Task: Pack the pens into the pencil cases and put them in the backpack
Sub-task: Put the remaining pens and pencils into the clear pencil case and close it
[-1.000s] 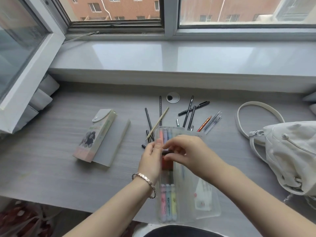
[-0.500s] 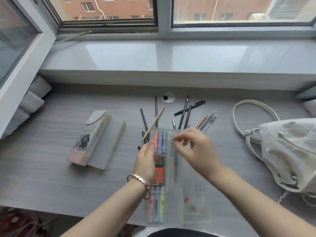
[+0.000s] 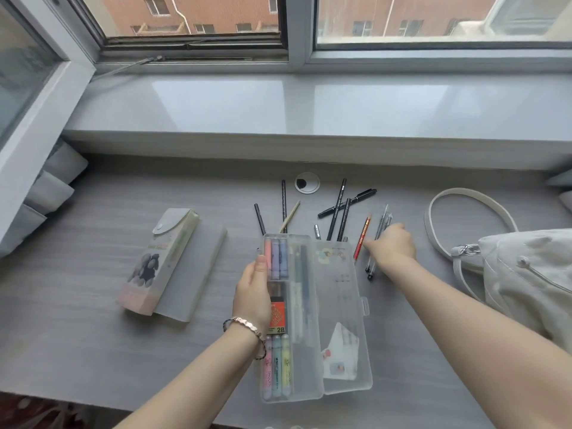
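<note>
A round cable cap (image 3: 307,182) sits in my grey wood-grain bench (image 3: 93,305), near its back edge. Just behind the cap runs a glossy pale sill (image 3: 309,109), and above that the window frame (image 3: 297,32), with a red-brick building (image 3: 201,10) beyond the glass. Far left of the cap an open sash (image 3: 37,97) swings inward, with grey cushions (image 3: 52,187) stacked beneath it.

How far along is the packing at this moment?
Done: highlighters lie in the open clear case, held by the left hand. In hand: the right hand reaches onto the clear pens, grip unclear. Left: black pens on the desk, flap case and backpack untouched.
</note>
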A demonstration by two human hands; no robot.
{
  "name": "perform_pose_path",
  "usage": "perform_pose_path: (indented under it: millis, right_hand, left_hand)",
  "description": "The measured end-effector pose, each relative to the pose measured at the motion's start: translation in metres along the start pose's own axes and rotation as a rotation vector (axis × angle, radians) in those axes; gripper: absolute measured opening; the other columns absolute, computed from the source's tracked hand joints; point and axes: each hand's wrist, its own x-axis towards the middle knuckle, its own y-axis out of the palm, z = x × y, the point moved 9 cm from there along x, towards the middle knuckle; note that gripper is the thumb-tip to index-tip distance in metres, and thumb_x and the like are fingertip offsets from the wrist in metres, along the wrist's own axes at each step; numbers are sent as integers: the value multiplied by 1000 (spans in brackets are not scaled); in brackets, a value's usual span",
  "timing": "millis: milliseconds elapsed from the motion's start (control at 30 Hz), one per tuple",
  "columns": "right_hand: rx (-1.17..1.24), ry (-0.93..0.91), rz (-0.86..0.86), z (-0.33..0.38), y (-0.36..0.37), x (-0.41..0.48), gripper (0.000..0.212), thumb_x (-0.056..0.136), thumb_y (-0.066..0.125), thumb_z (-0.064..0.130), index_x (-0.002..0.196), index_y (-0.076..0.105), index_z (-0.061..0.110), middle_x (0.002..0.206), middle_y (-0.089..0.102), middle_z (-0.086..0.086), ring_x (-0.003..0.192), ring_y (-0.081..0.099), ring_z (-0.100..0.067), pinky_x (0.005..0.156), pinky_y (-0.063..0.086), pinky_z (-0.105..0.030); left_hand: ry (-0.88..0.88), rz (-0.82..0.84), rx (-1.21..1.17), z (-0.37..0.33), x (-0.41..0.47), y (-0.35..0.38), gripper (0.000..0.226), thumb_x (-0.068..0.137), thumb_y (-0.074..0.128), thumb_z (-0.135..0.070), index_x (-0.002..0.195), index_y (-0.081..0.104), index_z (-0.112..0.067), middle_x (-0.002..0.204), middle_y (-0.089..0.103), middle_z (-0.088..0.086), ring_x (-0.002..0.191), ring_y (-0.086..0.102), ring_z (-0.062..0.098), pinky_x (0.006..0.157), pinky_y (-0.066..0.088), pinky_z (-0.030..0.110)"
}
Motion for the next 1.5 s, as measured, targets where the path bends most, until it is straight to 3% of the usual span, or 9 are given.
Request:
perform_pose_path:
  millis: [233,367,467,567,700,767,1033,1233,1500]
  right_hand:
    - [-1,-203,54,4,-15,-10,16,78,54,13,65,45,6,79,55,-15,69,49,-30,49,31,-28]
    - [406,-416,30,45,-48,-62,18,82,55,16,64,54,15,56,50,5,51,44,-10,44,31,-18]
    - [477,-641,269,71,-33,-137,13,84,58,15,72,61,10,51,45,8,41,37,-3,41,31,-18]
    - [235,-817,298,71,-10,-190,8,86,55,22,88,60,16,65,49,9,53,42,-4,51,38,-20]
    - [-89,-835,143,59,-2,-200,42,93,43,27,134,36,16,106,52,-1,89,57,-18,76,45,-27]
    - [-156,-846,152,55,1,-205,48,95,40,26,140,26,19,115,50,-1,97,56,-20,76,42,-25]
    - [-111,-952,84,63,-18,-213,18,88,55,22,95,66,10,86,59,-5,78,60,-24,63,50,-33]
    - [-157,-1113,-29,92,-11,-203,41,80,65,15,119,58,7,125,60,-8,122,49,-31,97,39,-49]
    - [-198,-1159,-66,101,-6,-192,27,66,75,17,90,68,7,95,67,-7,103,59,-32,86,48,-43]
  left_hand:
    - [-43,-50,-53,5,0,-7,47,95,31,-43,128,48,-15,125,51,-4,118,45,12,105,29,28]
    - [-18,-106,-53,2,-1,-9,49,95,30,-42,133,43,-15,134,47,0,121,40,11,93,24,21]
    - [-55,-126,-82,4,-2,-7,50,94,30,-45,134,42,-16,139,44,2,128,39,19,99,26,24]
    - [-87,-108,-126,4,-6,0,50,93,30,-49,127,49,-17,129,53,3,118,49,22,104,36,37]
    - [-66,-124,-144,-1,-15,1,33,93,31,-48,92,54,-24,89,54,-12,81,51,7,68,36,22]
    - [-59,-124,-136,-1,-16,0,36,94,30,-46,102,54,-20,90,53,-12,83,50,8,65,33,19]
    - [-30,-105,-107,-4,-16,-6,35,94,29,-47,106,52,-23,97,52,-9,94,47,11,80,31,26]
    - [22,-24,-105,-11,-17,3,31,93,35,-43,82,59,-26,98,67,7,98,61,27,90,47,45]
    - [33,-15,-78,-15,0,3,35,93,36,-43,85,63,-22,97,69,11,97,62,30,92,46,49]
